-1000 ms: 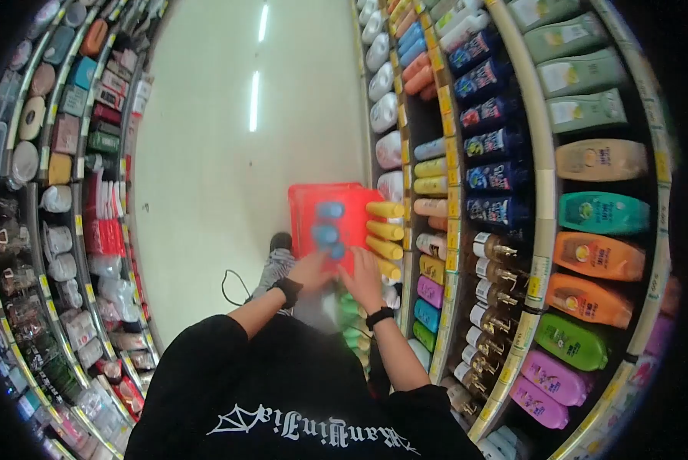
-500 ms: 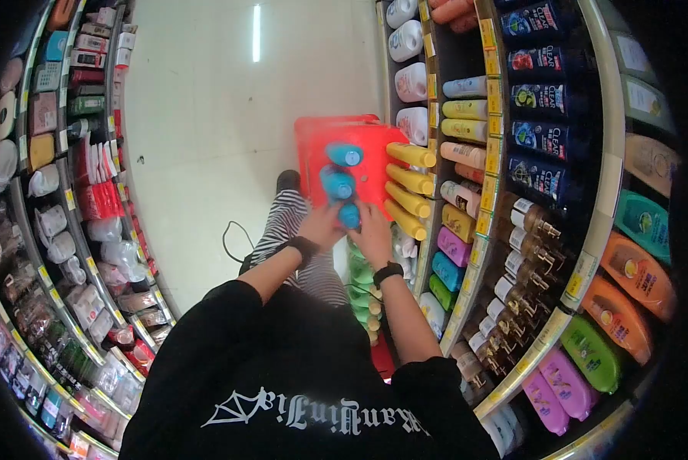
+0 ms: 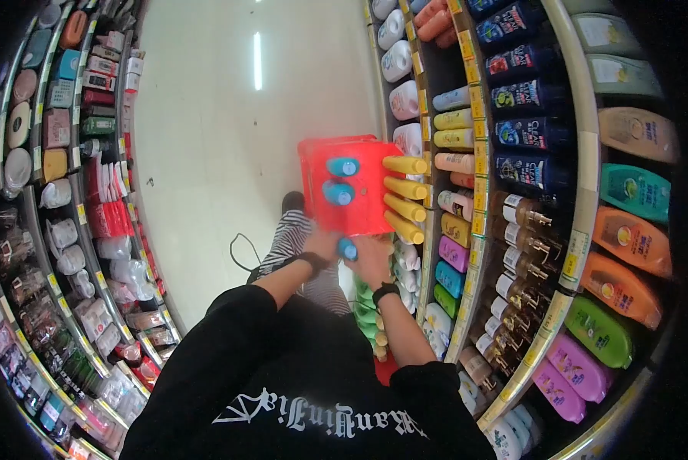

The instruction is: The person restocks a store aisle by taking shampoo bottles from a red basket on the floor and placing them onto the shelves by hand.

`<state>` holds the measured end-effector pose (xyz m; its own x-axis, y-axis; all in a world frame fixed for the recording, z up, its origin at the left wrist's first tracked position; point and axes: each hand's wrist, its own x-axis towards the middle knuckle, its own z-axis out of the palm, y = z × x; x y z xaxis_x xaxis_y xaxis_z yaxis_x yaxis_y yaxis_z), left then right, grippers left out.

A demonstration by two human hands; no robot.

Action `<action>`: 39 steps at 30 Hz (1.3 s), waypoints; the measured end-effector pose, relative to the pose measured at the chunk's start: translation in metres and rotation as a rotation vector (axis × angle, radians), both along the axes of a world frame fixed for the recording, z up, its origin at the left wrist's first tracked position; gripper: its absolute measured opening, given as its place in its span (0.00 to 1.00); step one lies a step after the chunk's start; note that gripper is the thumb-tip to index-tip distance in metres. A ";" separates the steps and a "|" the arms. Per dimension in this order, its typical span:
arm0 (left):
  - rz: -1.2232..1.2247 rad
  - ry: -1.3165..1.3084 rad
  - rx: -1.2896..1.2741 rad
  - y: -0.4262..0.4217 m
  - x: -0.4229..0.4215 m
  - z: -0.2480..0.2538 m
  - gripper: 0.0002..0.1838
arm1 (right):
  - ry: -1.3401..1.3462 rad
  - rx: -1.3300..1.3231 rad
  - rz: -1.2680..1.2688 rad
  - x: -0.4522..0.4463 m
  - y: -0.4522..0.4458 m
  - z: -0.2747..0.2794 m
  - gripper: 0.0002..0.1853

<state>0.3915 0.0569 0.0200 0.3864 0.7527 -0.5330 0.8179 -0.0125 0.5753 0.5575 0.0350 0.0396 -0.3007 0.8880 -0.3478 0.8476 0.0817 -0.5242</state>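
A blue bottle [image 3: 347, 248] is upright between my two hands, just on my side of a red plastic stool or crate [image 3: 368, 222]. My left hand [image 3: 325, 245], smeared by motion, closes on the bottle's left side. From the right, my right hand [image 3: 371, 259] grips it too; its fingers are partly blurred. Two more blue bottles, a far one [image 3: 344, 166] and a nearer one [image 3: 338, 193], stand on the red top. Several yellow bottles [image 3: 405, 188] line the shelf edge at its right.
Shelves of shampoo bottles [image 3: 520, 130] rise close on my right, with pump bottles [image 3: 513, 261] nearer me. Packaged goods fill the left shelves [image 3: 68, 192]. Green bottles [image 3: 365, 310] stand low beside my right forearm. A dark cable [image 3: 244, 249] lies on the pale floor [image 3: 206, 153].
My hands and the blue bottle between them have come towards me, off the red top's near edge. The view has shifted, so the red top and shelves sit lower in it.
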 end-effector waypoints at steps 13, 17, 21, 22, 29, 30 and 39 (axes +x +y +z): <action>-0.263 -0.431 -0.142 0.003 0.006 0.109 0.29 | 0.268 0.135 -0.380 0.025 -0.041 0.153 0.21; -0.215 -0.585 -0.157 -0.003 0.018 0.161 0.31 | 0.384 0.235 -0.469 0.038 -0.054 0.193 0.25; -0.344 -0.535 -0.223 -0.003 0.033 0.189 0.33 | 0.287 0.141 -0.519 0.055 -0.074 0.224 0.31; -0.391 -0.497 -0.222 -0.001 0.038 0.209 0.34 | 0.293 0.130 -0.544 0.058 -0.079 0.230 0.32; -0.562 -0.670 -0.019 -0.014 0.086 0.268 0.31 | 0.400 0.210 -0.655 0.090 -0.129 0.247 0.32; -0.592 -0.670 -0.001 -0.016 0.094 0.275 0.31 | 0.373 0.188 -0.685 0.093 -0.136 0.251 0.27; -0.618 -0.790 -0.150 -0.052 0.168 0.284 0.24 | 0.603 0.432 -0.890 0.130 -0.195 0.265 0.26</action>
<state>0.5593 0.0047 0.3037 0.9684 0.2476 -0.0290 0.0773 -0.1879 0.9791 0.6880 -0.1596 0.3045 0.4766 0.8788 0.0230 0.3171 -0.1475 -0.9369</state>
